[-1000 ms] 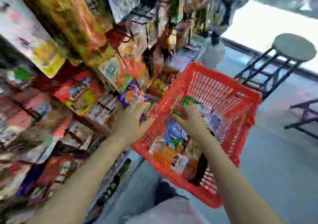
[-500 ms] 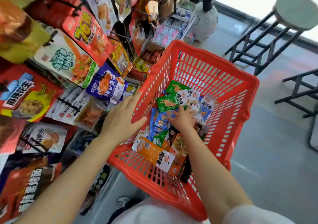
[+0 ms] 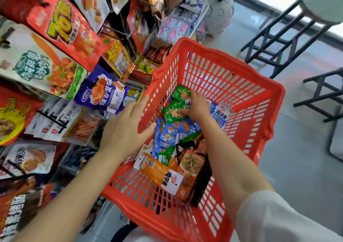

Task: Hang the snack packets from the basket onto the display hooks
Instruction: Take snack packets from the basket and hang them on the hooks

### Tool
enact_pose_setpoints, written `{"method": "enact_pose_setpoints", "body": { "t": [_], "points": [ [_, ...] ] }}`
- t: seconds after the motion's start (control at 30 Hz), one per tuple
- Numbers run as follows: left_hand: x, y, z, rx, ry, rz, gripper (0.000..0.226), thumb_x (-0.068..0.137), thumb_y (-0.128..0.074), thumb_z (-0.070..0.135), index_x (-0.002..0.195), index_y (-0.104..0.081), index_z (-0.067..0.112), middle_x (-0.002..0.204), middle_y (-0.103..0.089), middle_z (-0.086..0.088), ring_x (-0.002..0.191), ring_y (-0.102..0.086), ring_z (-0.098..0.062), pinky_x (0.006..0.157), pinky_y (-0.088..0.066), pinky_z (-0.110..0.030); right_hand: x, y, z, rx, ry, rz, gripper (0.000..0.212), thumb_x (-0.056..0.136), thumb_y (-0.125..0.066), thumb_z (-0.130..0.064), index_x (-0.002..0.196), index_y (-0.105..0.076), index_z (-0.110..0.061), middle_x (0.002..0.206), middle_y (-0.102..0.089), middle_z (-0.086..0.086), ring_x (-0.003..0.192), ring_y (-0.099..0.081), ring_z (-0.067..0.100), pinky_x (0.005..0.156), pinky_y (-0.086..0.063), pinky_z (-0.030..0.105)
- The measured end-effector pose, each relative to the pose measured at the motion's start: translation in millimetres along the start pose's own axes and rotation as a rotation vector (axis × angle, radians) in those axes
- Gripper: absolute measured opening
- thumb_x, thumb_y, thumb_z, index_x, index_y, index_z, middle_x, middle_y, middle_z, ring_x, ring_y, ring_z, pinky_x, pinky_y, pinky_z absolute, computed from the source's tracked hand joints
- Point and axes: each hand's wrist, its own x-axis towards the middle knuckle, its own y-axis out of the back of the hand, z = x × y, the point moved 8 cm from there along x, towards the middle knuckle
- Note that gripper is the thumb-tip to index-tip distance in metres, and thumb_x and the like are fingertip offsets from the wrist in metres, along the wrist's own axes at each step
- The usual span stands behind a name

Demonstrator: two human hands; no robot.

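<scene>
A red slotted plastic basket (image 3: 232, 85) holds glossy flat snack packets (image 3: 172, 136). The right hand (image 3: 196, 106) reaches in, fingers curled on a green packet (image 3: 171, 112). The left hand (image 3: 126, 130) rests flat-fingered on the basket's side, beside hanging foil packets (image 3: 100, 93).

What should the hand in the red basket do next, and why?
Probably close round the green packets and lift them out. The right hand already rests on them inside the basket, while the left hand lies open on its rim.
</scene>
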Motion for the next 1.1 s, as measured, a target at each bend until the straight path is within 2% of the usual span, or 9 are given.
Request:
{"method": "enact_pose_setpoints", "body": {
  "t": [0.2,0.33,0.47,0.53,0.63,0.77,0.83,0.9,1.1],
  "points": [
    [0,-1,0,0.020,-0.017,0.016,0.077,0.094,-0.058,0.051,0.159,-0.028,0.024,0.132,-0.055,-0.005,0.090,-0.066,-0.025,0.049,-0.033,-0.022,4,1,-10,-0.261,0.043,-0.059,0.097,0.073,-0.077,-0.066,0.144,-0.042,-0.010,0.155,-0.029,0.018,0.147,-0.021,0.037,0.118,-0.021,0.057],
    [-2,1,2,0.028,-0.018,0.007,0.075,0.093,-0.061,0.048,0.157,-0.033,0.021,0.129,-0.058,-0.007,0.089,-0.067,-0.027,0.046,-0.024,-0.018,3,-6,-19,-0.194,0.117,-0.192,0.070,0.077,-0.079,-0.057,0.123,-0.062,-0.006,0.141,-0.048,0.016,0.129,-0.046,0.033,0.108,-0.042,0.049],
    [-4,2,1,0.028,0.030,0.002,0.074,0.096,-0.056,0.048,0.160,-0.026,0.027,0.138,-0.053,-0.004,0.098,-0.065,-0.024,0.051,-0.019,-0.013,-2,3,-15,0.048,0.087,-0.261,0.071,0.086,-0.078,-0.040,0.140,-0.049,-0.003,0.143,-0.052,0.017,0.127,-0.052,0.033,0.100,-0.046,0.041],
    [-4,3,1,0.032,0.036,-0.002,0.074,0.098,-0.052,0.050,0.161,-0.019,0.030,0.141,-0.050,-0.002,0.102,-0.063,-0.022,0.051,-0.020,-0.014,-4,5,-18,0.016,0.119,-0.326,0.071,0.086,-0.079,-0.035,0.142,-0.048,-0.004,0.144,-0.051,0.016,0.127,-0.052,0.033,0.096,-0.046,0.039],
    [-4,4,2,0.046,0.033,-0.001,0.073,0.099,-0.050,0.050,0.161,-0.015,0.031,0.141,-0.049,-0.001,0.103,-0.061,-0.020,0.050,-0.024,-0.019,-14,-14,-29,-0.165,0.165,-0.490,0.086,0.084,-0.080,-0.038,0.152,-0.039,-0.006,0.154,-0.040,0.016,0.133,-0.047,0.035,0.099,-0.050,0.042],
    [-13,5,0,0.073,0.025,0.009,0.071,0.098,-0.054,0.046,0.159,-0.025,0.025,0.136,-0.052,-0.006,0.097,-0.063,-0.024,0.057,-0.034,-0.027,-25,-43,-34,-0.384,0.237,-0.467,0.094,0.081,-0.080,-0.048,0.156,-0.032,-0.018,0.160,-0.022,0.016,0.149,-0.019,0.038,0.118,-0.025,0.060],
    [-20,5,-4,0.061,0.025,0.037,0.070,0.096,-0.058,0.044,0.157,-0.033,0.021,0.132,-0.053,-0.009,0.089,-0.064,-0.026,0.056,-0.036,-0.027,-28,-44,-33,-0.275,0.238,-0.390,0.104,0.077,-0.085,-0.044,0.158,-0.024,-0.022,0.159,-0.020,0.016,0.148,-0.019,0.039,0.116,-0.028,0.059],
    [-26,1,-9,0.057,0.044,0.043,0.072,0.095,-0.057,0.045,0.158,-0.030,0.023,0.132,-0.051,-0.010,0.089,-0.064,-0.026,0.054,-0.037,-0.027,-27,-45,-31,-0.198,0.228,-0.364,0.111,0.073,-0.088,-0.043,0.159,-0.020,-0.021,0.161,-0.017,0.015,0.148,-0.019,0.039,0.117,-0.030,0.057],
    [-26,-4,-10,0.064,0.062,0.045,0.074,0.099,-0.049,0.048,0.161,-0.014,0.029,0.139,-0.049,-0.007,0.104,-0.061,-0.024,0.060,-0.036,-0.029,-30,-65,-32,-0.124,0.168,-0.614,0.116,0.075,-0.088,-0.039,0.160,-0.013,-0.010,0.165,-0.021,0.014,0.148,-0.030,0.037,0.114,-0.037,0.051]
  ]
}}
